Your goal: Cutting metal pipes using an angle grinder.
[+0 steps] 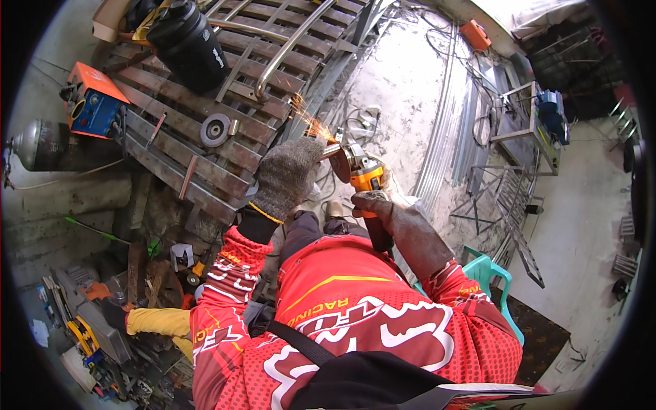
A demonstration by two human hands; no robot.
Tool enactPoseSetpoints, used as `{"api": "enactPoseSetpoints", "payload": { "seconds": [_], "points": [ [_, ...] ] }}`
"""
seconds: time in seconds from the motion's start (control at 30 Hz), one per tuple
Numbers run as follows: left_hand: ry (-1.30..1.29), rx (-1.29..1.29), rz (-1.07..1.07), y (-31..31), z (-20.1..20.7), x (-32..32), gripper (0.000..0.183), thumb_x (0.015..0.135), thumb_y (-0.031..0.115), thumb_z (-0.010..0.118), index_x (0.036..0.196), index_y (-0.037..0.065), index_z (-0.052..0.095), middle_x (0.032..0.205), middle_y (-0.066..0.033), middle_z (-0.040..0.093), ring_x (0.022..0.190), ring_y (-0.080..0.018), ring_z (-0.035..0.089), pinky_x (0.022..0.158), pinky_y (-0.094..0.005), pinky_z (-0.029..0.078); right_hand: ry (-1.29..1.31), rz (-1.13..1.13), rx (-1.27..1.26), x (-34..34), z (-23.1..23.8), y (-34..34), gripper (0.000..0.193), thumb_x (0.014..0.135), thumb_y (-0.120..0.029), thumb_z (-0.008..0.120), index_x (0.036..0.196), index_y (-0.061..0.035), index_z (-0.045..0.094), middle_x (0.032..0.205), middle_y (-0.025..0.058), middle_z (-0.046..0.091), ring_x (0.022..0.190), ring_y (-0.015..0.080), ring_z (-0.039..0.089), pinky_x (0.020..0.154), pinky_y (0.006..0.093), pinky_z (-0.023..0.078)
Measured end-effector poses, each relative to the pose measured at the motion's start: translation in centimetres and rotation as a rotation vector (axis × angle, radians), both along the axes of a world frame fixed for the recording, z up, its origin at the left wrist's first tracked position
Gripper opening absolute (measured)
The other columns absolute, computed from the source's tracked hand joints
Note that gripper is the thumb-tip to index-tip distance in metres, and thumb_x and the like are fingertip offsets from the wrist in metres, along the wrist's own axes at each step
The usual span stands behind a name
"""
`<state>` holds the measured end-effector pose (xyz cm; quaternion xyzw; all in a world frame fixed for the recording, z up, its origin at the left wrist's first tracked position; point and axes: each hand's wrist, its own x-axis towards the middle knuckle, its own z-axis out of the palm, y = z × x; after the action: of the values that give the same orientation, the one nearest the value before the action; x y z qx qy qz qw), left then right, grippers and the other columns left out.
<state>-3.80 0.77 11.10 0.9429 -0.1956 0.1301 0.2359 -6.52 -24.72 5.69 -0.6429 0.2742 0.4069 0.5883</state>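
My right hand (393, 217), in a dark work glove, is closed round a yellow angle grinder (367, 176). The grinder's disc (339, 165) is against a short shiny metal tube (329, 151), and orange sparks fly up and to the left from there. My left hand (290, 176), in a grey knit glove with a yellow edge, is closed round the tube just left of the disc. The glove hides most of the tube, and its fingers are partly out of sight. Both hands are in front of my body, beside the near right corner of a slatted metal table (154, 102).
On the table lie a grinding disc (215, 130), a black jug (189, 51) and bent shiny tubing (290, 49). An orange-and-blue welding machine (99, 102) and a gas cylinder (44, 145) stand left. Long metal profiles (441, 130) lie right; a green chair (490, 270) is behind me.
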Motion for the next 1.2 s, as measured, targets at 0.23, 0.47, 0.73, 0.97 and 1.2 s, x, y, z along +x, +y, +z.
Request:
{"api": "enactPoseSetpoints", "payload": {
  "seconds": [0.23, 0.47, 0.73, 0.97, 1.2],
  "points": [
    [0.049, 0.030, -0.008, -0.2, 0.1, 0.1, 0.028, 0.080, 0.014, 0.072, 0.106, 0.008, 0.066, 0.095, -0.0150, 0.065, 0.089, -0.0368, 0.067, 0.076, -0.0470, 0.055, 0.033, -0.013, 0.057, -0.1, -3.3, -1.0, 0.048, 0.084, -0.023, 0.086, 0.123, -0.0021, 0.067, 0.109, 0.0093, 0.074, 0.094, 0.0246, 0.075, 0.083, 0.0377, 0.058],
    [0.069, -0.030, -0.023, -0.1, 0.1, 0.3, 0.030, 0.077, 0.014, 0.074, 0.106, 0.009, 0.068, 0.098, -0.0147, 0.067, 0.091, -0.0369, 0.067, 0.077, -0.0472, 0.055, 0.056, 0.016, 0.063, 0.1, -1.8, -0.6, 0.050, 0.086, -0.025, 0.085, 0.125, -0.0017, 0.067, 0.112, 0.0098, 0.074, 0.097, 0.0246, 0.075, 0.086, 0.0387, 0.058],
    [0.095, -0.001, -0.031, -0.2, 0.1, 0.6, 0.029, 0.076, 0.014, 0.075, 0.105, 0.009, 0.068, 0.099, -0.0149, 0.068, 0.090, -0.0369, 0.068, 0.077, -0.0472, 0.056, 0.049, 0.031, 0.028, 0.5, -1.3, -0.5, 0.050, 0.085, -0.025, 0.086, 0.126, -0.0012, 0.068, 0.113, 0.0109, 0.074, 0.098, 0.0260, 0.075, 0.085, 0.0393, 0.058],
    [0.110, -0.007, -0.034, -0.3, 0.3, 0.9, 0.027, 0.078, 0.015, 0.074, 0.103, 0.009, 0.069, 0.099, -0.0151, 0.068, 0.090, -0.0373, 0.068, 0.076, -0.0470, 0.056, 0.072, 0.021, -0.020, 0.7, -0.4, -0.3, 0.055, 0.083, -0.020, 0.086, 0.129, -0.0016, 0.064, 0.115, 0.0119, 0.073, 0.100, 0.0263, 0.074, 0.083, 0.0390, 0.059],
    [0.153, -0.047, -0.037, -0.2, 0.3, 1.2, 0.025, 0.081, 0.016, 0.072, 0.105, 0.009, 0.069, 0.100, -0.0158, 0.069, 0.090, -0.0380, 0.069, 0.076, -0.0472, 0.056, 0.047, 0.023, 0.011, 0.6, -0.8, -0.6, 0.060, 0.080, -0.018, 0.086, 0.132, -0.0020, 0.060, 0.116, 0.0117, 0.072, 0.101, 0.0260, 0.073, 0.084, 0.0389, 0.058]
  ]
}}
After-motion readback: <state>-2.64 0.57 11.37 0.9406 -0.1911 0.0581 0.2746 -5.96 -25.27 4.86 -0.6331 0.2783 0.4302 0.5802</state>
